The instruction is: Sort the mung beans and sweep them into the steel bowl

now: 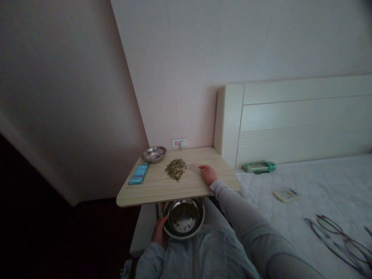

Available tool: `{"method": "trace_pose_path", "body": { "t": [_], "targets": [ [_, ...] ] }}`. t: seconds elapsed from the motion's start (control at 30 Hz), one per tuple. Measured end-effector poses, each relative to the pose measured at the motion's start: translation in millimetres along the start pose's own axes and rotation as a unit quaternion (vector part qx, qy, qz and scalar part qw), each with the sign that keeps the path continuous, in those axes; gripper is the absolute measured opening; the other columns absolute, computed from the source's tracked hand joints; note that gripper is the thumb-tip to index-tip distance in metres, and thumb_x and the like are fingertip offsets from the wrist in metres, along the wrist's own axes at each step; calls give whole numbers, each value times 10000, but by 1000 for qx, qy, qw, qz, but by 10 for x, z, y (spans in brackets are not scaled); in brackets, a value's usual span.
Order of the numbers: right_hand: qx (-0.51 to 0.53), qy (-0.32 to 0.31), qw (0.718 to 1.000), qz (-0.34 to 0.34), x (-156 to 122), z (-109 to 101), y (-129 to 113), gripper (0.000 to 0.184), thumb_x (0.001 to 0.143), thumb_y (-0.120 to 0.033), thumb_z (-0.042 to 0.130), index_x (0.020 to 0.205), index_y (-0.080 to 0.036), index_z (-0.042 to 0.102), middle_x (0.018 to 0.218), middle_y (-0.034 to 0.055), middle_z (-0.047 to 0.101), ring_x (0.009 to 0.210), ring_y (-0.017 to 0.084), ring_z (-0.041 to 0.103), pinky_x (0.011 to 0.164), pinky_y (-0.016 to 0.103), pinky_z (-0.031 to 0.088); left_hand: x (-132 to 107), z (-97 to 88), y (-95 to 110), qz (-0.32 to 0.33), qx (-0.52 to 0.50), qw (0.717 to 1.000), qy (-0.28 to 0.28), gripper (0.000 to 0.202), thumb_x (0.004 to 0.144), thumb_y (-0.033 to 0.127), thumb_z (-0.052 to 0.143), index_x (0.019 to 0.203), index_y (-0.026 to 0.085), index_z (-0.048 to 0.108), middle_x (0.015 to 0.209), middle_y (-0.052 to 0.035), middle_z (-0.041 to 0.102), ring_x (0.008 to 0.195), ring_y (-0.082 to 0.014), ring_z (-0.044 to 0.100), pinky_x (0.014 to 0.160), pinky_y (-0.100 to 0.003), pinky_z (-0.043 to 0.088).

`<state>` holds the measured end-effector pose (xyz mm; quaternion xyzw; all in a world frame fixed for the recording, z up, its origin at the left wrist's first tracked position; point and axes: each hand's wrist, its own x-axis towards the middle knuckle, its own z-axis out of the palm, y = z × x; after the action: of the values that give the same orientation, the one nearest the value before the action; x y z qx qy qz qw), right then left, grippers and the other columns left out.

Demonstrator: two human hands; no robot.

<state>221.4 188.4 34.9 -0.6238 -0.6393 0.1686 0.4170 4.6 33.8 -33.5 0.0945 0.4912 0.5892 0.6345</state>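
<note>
My left hand [159, 232] grips the rim of a steel bowl [183, 217] held just below the near edge of a small wooden table [162, 190]; a few green bits lie in the bowl. My right hand [207, 174] rests on the tabletop, fingers closed on a pale flat card [194, 168] that points toward a heap of small green seeds [176, 169] in the table's middle. The card lies just right of the heap.
A second steel bowl [154, 154] stands at the table's back left, a blue packet [139, 174] in front of it. A wall socket [178, 142] sits behind. On the bed to the right lie a green case [258, 167], a small booklet [287, 195] and clothes hangers [340, 238].
</note>
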Motion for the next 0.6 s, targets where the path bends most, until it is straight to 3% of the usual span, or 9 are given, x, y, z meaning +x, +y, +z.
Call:
{"method": "trace_pose_path", "body": {
  "t": [0.13, 0.27, 0.33, 0.47, 0.6],
  "targets": [
    [67, 7, 997, -29, -71, -5, -80, 217, 704, -226, 396, 816, -171, 574, 781, 31, 605, 619, 126, 522, 674, 278, 421, -5, 8, 6, -1, -13, 1000, -24, 109, 640, 141, 537, 735, 143, 591, 662, -51, 648, 766, -202, 598, 677, -305, 459],
    [86, 3, 994, -66, -181, 58, -220, 330, 710, -235, 399, 1024, -172, 479, 771, 21, 591, 534, 114, 490, 623, 275, 424, -7, 12, 3, 15, -15, 999, -30, 84, 640, 131, 536, 704, 130, 589, 639, -53, 645, 748, -194, 601, 687, -290, 455],
    [79, -6, 993, -84, -221, 137, -301, 341, 721, -219, 388, 1052, -193, 471, 814, 25, 593, 573, 117, 509, 661, 279, 424, -5, 10, 0, 17, -19, 999, -32, 91, 641, 131, 536, 715, 133, 588, 648, -51, 648, 742, -191, 602, 686, -290, 455],
    [59, -4, 994, -93, -275, 308, -417, 266, 735, -185, 377, 928, -207, 558, 935, 44, 583, 795, 144, 533, 789, 292, 394, 14, -9, -6, 12, -3, 1000, -13, 71, 642, 145, 538, 698, 144, 583, 634, -47, 646, 725, -196, 605, 664, -299, 461],
    [46, -6, 996, -75, -321, 358, -429, 250, 733, -174, 377, 890, -189, 571, 918, 55, 583, 837, 154, 525, 789, 290, 395, 16, -16, -7, 5, -8, 1000, -11, 40, 648, 149, 531, 652, 146, 571, 618, -49, 642, 724, -197, 606, 663, -299, 462]
  ]
}}
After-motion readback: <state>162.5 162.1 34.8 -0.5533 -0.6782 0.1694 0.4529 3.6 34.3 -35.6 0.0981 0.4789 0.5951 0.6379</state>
